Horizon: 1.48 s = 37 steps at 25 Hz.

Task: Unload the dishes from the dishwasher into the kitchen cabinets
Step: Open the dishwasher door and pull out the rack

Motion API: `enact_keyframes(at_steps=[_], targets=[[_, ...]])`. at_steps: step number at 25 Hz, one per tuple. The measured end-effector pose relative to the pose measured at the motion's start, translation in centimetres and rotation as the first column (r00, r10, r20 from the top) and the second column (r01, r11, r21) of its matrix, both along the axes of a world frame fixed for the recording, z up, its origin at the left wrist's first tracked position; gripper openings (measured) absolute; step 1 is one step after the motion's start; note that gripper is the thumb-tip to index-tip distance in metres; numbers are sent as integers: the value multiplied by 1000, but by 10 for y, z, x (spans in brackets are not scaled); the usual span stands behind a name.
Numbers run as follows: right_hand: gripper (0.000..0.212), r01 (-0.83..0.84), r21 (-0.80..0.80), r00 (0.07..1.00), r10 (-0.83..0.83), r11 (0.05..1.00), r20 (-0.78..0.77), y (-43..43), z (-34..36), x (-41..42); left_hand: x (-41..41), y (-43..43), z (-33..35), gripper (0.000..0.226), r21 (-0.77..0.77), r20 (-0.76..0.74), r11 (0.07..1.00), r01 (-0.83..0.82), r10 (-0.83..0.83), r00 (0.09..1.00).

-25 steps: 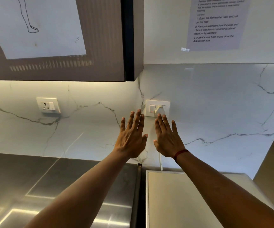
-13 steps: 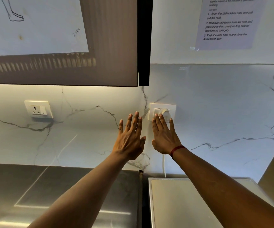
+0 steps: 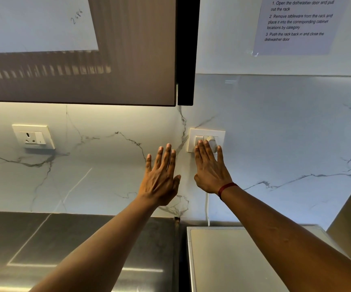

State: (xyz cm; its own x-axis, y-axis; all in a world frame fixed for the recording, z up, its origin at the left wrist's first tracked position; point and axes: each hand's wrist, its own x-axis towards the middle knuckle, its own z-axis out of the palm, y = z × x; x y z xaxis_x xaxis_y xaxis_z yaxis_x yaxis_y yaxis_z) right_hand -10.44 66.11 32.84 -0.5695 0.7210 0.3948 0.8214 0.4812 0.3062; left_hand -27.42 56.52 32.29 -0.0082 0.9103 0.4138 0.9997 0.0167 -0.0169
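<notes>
- Our left hand (image 3: 160,178) reaches out flat, fingers straight and close together, holding nothing.
- Our right hand (image 3: 211,169) does likewise, its fingertips in front of the wall socket (image 3: 222,134).
- The cabinet (image 3: 128,60) hangs above the steel counter (image 3: 86,234).

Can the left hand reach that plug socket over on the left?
Probably yes. The left hand is open and holds nothing, and only bare marble wall lies between it and the socket. It would have to move sideways.
</notes>
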Motion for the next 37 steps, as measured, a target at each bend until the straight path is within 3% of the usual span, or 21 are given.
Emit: enact_keyframes(at_steps=[13,18,25,29,37], targets=[[81,2,-43,1000,-2,999,0,1,12,-5,-3,-1,-6,76,-18,3,1000,7,-7,1000],[73,-74,-84,997,72,994,-16,-8,10,3,1,-9,-1,75,-30,22,998,-46,47,999],[59,-282,-220,938,221,934,-266,-44,0,40,16,-44,4,45,52,26,997,-53,52,998],[41,-326,-246,907,228,913,-353,-71,-15,74,37,-75,-11,29,-45,35,998,-45,47,998],[31,-378,-370,882,210,849,-421,-141,-78,143,112,-150,-50,35,-243,87,964,-106,130,988]])
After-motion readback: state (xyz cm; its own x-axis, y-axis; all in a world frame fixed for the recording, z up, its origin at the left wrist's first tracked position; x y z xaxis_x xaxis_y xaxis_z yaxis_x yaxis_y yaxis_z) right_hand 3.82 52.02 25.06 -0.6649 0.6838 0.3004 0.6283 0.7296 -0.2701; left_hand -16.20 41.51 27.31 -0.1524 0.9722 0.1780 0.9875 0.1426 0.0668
